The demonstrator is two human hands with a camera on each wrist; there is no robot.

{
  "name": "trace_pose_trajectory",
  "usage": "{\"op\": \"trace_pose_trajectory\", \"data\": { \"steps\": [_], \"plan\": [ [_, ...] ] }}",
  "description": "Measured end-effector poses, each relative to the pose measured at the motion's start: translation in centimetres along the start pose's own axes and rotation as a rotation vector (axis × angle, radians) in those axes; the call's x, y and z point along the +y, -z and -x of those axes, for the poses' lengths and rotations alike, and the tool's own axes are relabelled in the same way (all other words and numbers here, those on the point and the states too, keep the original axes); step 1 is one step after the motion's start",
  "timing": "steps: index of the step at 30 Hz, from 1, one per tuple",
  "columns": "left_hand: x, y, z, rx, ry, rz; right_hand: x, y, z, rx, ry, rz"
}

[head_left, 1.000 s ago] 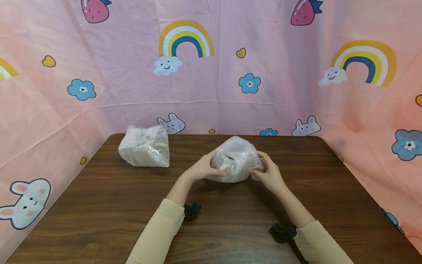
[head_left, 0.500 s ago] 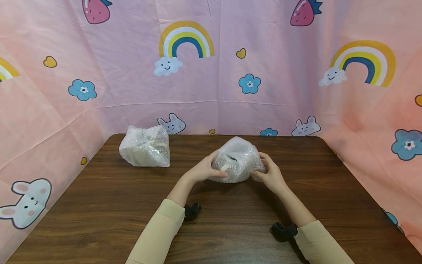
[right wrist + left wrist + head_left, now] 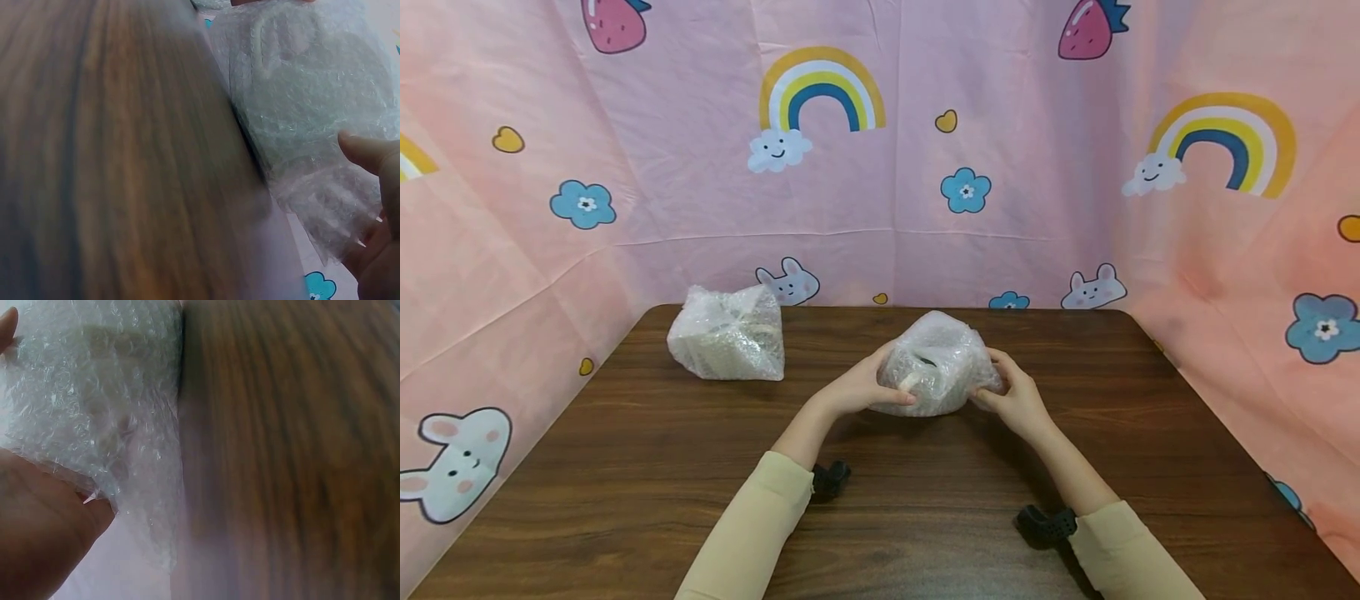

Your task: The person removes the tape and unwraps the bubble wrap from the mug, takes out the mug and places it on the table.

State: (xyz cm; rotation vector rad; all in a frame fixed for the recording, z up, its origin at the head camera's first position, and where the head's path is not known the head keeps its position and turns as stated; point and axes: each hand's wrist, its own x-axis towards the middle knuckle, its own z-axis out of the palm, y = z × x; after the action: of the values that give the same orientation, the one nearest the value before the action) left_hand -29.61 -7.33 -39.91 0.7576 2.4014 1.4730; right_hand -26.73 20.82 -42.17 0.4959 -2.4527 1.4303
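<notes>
A package in bubble wrap [image 3: 936, 358] is held between both hands on the table, towards its back. Something pale shows faintly through the wrap in the right wrist view, its kind hidden by the layers. My left hand [image 3: 867, 385] grips the package's left side, thumb across the front and fingers out of sight behind. On the other side, my right hand [image 3: 1017, 400] pinches the loose wrap, thumb in front and fingers behind it. The left wrist view has the crinkled bubble wrap [image 3: 119, 406] beside the left palm; the right thumb [image 3: 359, 147] lies against it in the right wrist view.
A second bubble-wrapped package [image 3: 727, 337] stands at the table's back left. The dark wooden table [image 3: 917, 508] reaches back to a pink patterned cloth [image 3: 895, 200], which also hangs along both sides. Each wrist wears a black camera mount [image 3: 1045, 527].
</notes>
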Motion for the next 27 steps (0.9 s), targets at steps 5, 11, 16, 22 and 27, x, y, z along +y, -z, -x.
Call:
{"op": "trace_pose_trajectory", "data": {
  "steps": [5,11,16,22,27],
  "plan": [
    [0.2,0.0,0.0,-0.001,-0.030,-0.001,0.2,0.1,-0.1,-0.003,-0.007,0.000],
    [0.3,-0.2,0.0,-0.011,-0.058,-0.005,0.3,0.3,-0.1,-0.009,0.004,0.006],
    [0.1,-0.2,0.1,-0.022,-0.058,-0.044,0.4,0.6,0.2,-0.018,0.020,0.059],
    [0.7,0.0,0.5,-0.037,-0.083,-0.061,0.2,1.3,0.5,-0.025,0.042,0.086],
    [0.3,0.1,0.4,-0.024,-0.062,-0.080,-0.1,1.8,0.4,-0.025,0.056,0.082]
  ]
}}
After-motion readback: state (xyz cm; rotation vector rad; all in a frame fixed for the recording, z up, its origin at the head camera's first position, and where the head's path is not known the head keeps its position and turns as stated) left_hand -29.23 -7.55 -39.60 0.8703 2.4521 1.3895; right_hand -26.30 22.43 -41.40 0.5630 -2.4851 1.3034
